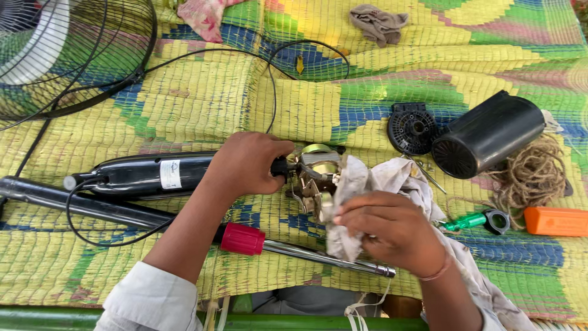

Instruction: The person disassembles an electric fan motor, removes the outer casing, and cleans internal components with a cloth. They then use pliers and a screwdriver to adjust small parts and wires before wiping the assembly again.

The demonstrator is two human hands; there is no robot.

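Black fan neck (147, 175) lies at frame centre-left on the woven mat (202, 104), long axis left to right, its bare metal motor (315, 178) end pointing right. Left hand (245, 162) has its fingers clenched round the neck by the motor. Right hand (392, 230) pinches a dirty white rag (367, 184) against the motor. Below, a steel pole (306, 251) with a red collar (243, 238). Right of centre, a black motor cover (490, 135) lies on its side, open end toward lower left; whether anything is inside it, cannot tell
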